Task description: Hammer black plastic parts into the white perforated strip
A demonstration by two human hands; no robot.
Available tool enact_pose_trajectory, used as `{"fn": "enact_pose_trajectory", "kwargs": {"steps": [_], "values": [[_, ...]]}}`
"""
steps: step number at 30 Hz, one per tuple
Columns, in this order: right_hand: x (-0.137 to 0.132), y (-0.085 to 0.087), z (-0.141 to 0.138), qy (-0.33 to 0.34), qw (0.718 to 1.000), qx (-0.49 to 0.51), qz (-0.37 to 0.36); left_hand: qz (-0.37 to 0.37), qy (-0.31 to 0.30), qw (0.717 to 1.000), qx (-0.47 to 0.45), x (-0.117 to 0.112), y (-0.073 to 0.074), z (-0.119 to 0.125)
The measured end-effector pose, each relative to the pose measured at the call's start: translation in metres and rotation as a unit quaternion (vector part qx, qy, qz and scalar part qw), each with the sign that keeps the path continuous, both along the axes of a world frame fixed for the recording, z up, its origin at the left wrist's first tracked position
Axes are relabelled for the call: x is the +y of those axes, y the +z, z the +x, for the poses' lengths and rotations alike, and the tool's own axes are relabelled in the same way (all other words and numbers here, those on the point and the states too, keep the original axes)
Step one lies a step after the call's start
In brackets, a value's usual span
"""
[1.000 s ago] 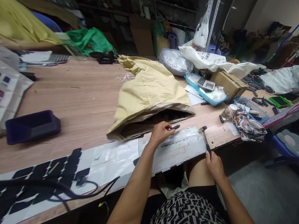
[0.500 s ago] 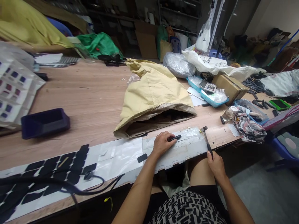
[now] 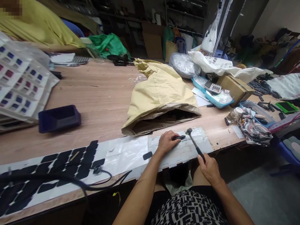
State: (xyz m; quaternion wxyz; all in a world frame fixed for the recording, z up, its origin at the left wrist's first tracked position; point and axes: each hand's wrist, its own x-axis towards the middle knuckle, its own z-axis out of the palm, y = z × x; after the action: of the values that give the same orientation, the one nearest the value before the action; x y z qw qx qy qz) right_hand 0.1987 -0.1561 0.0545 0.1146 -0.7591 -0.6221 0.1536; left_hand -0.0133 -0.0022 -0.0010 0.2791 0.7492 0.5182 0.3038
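Observation:
My left hand (image 3: pixel 167 142) rests on a pale plastic-covered board (image 3: pixel 172 157) at the table's front edge, fingers closed on a small black elongated piece (image 3: pixel 179 137). What exactly that piece is I cannot make out. In my right hand (image 3: pixel 209 166) is a hammer (image 3: pixel 196 146), gripped by its black handle. The hammer's head hovers or rests just right of the black piece's tip; contact cannot be told. Behind both hands lies a yellow cloth sack (image 3: pixel 161 90) with its dark mouth facing me. A single black rounded pad (image 3: pixel 147 155) lies left of my left forearm.
To the left, black pads (image 3: pixel 77 159) lie in rows on a white sheet, with a black cable (image 3: pixel 70 178) across them. A dark purple tray (image 3: pixel 59 118) stands behind. At right are a jar (image 3: pixel 233 115), a patterned cloth (image 3: pixel 254 131), blue baskets (image 3: pixel 257 113) and a cardboard box (image 3: pixel 235 89).
My right hand has brought the hammer leftward, its head now near the black piece. My left hand keeps its hold. The whole view has shifted slightly.

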Motion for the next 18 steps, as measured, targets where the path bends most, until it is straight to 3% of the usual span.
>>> {"fn": "enact_pose_trajectory", "kwargs": {"steps": [8, 18], "values": [[0.002, -0.011, -0.003, 0.031, 0.996, -0.083, -0.013, 0.006, -0.002, 1.000, -0.006, 0.001, -0.002, 0.000], [0.003, -0.003, -0.017, 0.066, 0.995, -0.079, -0.009, 0.010, -0.008, 1.000, 0.012, 0.000, 0.002, 0.000]]}}
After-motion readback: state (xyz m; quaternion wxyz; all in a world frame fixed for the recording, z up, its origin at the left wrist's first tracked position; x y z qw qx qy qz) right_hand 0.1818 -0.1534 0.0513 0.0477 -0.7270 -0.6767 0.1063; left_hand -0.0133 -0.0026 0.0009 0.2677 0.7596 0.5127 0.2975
